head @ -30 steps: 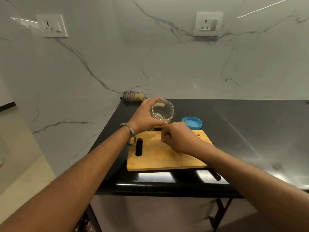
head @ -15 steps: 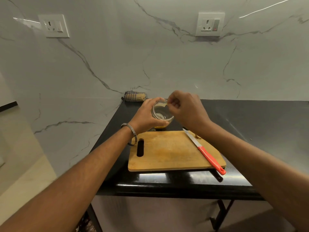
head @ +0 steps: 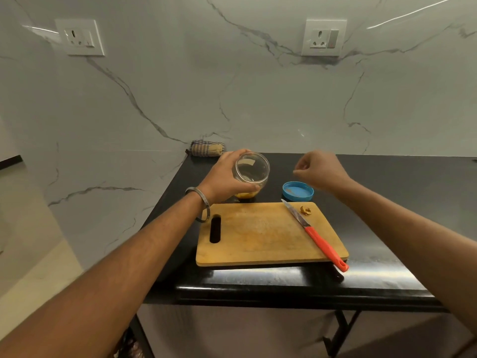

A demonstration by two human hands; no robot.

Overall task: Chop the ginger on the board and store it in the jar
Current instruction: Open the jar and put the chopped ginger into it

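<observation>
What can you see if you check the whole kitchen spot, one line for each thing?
Surface: black counter, glossy.
Job's things: tilted glass jar with yellow ginger at its bottom; wooden board; red-handled knife and ginger scrap on the board; blue lid beside the board.
Clutter: checked cloth by the wall.
Grippers: left hand grips the jar; right hand curled, holding nothing visible.
Cables: nothing seen.
Surroundings: marble wall, two sockets.

view: single head-worn wide-angle camera | stance: at the near edge of the black desk (head: 387, 202), above it | facing: forward and down toward 12 o'clock, marble wall (head: 232, 86) filling the upper half | range: close, both forearms enter from 7 and 4 o'clock | board (head: 258, 236) sits centre-low | overlap: none, one view only
</observation>
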